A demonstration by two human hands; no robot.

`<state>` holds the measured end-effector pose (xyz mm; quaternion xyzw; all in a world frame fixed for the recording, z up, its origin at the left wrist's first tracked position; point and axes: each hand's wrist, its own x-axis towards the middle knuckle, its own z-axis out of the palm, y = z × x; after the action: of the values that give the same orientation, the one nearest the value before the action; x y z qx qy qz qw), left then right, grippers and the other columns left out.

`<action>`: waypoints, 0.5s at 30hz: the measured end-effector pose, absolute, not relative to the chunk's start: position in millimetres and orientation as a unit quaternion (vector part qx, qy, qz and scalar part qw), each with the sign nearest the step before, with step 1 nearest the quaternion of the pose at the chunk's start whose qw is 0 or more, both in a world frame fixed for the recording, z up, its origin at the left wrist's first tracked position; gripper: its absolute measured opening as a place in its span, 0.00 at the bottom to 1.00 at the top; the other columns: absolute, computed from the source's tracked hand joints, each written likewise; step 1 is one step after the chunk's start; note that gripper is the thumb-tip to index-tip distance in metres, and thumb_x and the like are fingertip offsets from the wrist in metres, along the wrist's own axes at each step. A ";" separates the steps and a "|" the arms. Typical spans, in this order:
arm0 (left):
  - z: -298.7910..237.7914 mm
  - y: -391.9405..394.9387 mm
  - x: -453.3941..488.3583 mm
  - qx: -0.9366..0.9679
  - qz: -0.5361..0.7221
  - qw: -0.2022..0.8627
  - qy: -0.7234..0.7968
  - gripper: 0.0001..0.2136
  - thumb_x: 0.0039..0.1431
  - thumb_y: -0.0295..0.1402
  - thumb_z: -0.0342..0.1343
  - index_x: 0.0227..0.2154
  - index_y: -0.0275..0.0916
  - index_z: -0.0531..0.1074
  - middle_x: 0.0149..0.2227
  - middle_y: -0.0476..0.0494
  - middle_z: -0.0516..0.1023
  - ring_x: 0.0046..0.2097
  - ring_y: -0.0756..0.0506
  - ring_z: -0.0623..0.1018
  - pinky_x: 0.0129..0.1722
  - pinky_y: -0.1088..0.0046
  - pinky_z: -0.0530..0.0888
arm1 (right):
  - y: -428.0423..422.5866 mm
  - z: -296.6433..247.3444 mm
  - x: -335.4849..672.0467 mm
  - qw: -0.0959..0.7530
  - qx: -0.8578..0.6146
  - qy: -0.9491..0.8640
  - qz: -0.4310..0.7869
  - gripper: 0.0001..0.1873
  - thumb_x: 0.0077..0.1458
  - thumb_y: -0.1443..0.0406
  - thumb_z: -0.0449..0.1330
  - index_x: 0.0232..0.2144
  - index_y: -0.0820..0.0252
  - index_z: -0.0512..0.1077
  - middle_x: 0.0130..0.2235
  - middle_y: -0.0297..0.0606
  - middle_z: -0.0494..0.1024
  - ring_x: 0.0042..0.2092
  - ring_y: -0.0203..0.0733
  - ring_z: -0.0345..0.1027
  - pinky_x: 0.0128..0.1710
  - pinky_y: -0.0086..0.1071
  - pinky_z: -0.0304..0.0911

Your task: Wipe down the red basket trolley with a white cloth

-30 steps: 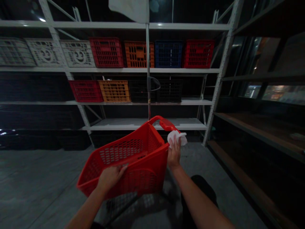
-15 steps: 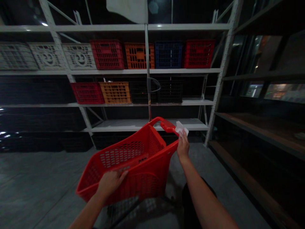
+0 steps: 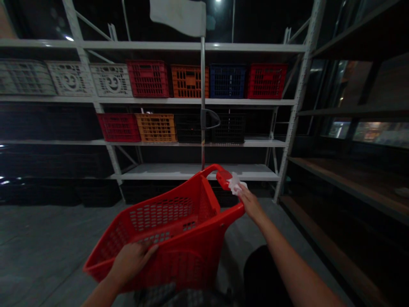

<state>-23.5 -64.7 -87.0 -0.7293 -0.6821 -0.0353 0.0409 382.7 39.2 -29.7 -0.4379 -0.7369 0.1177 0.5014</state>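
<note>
A red plastic shopping cart [image 3: 188, 260] stands in front of me, its perforated basket angled to the left. My left hand [image 3: 132, 259] is closed over the near rim of the basket, fingers inside and thumb on the outer side. With my right hand [image 3: 252, 202] I press a crumpled white tissue [image 3: 234, 184] against the cart's red handle [image 3: 223, 177]. The fingertips are partly hidden by the tissue. A metal pole [image 3: 203, 147] with a dark hook-shaped piece [image 3: 211, 119] rises at the handle's far end, topped by a white flag [image 3: 179, 17].
Behind the cart is a white metal rack [image 3: 204, 101] with red, orange, blue, white and black crates. Another shelving unit [image 3: 345, 170] with brown boards runs along the right. Grey concrete floor [image 3: 41, 238] extends to the left.
My right hand has slid the tissue a little left along the handle. My left hand, still on the rim, and the cart's front end appear lower and further left.
</note>
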 end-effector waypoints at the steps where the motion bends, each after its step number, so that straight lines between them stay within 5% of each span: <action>1: -86.1 -65.1 -25.0 -0.730 -0.033 0.038 -0.682 0.28 0.58 0.49 0.29 0.28 0.39 0.72 0.28 0.40 0.77 0.34 0.42 0.76 0.35 0.69 0.67 | 51.6 -15.8 386.9 0.451 -0.431 -0.766 0.155 0.19 0.56 0.59 0.49 0.44 0.60 0.72 0.57 0.41 0.61 0.57 0.47 0.56 0.56 0.41 0.52; 5: -81.1 -60.1 -28.4 -0.733 -0.033 0.023 -0.679 0.27 0.58 0.49 0.30 0.30 0.39 0.72 0.30 0.40 0.77 0.36 0.42 0.76 0.37 0.69 0.67 | 93.0 25.5 383.2 0.316 -0.423 -0.804 0.273 0.22 0.52 0.62 0.53 0.50 0.60 0.66 0.51 0.38 0.70 0.50 0.44 0.65 0.53 0.39 0.56; 10: -73.0 -47.1 -28.1 -0.710 -0.060 0.006 -0.702 0.28 0.57 0.50 0.30 0.32 0.38 0.73 0.32 0.38 0.78 0.38 0.40 0.76 0.39 0.66 0.67 | 104.8 34.6 361.5 0.331 -0.429 -0.807 0.234 0.18 0.54 0.64 0.49 0.43 0.62 0.72 0.53 0.39 0.67 0.56 0.46 0.56 0.57 0.39 0.46; 15: -58.8 -42.0 12.2 -0.712 -0.163 0.062 -0.681 0.25 0.58 0.48 0.34 0.37 0.40 0.73 0.43 0.40 0.75 0.45 0.41 0.73 0.47 0.63 0.64 | 65.9 19.4 359.9 0.346 -0.396 -0.833 0.171 0.20 0.57 0.64 0.47 0.49 0.59 0.68 0.55 0.39 0.66 0.57 0.46 0.55 0.57 0.40 0.46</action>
<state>12.2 -42.0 -58.8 -0.7117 -0.6805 -0.1625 0.0623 359.9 65.9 19.4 -0.3956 -0.8333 0.1712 0.3460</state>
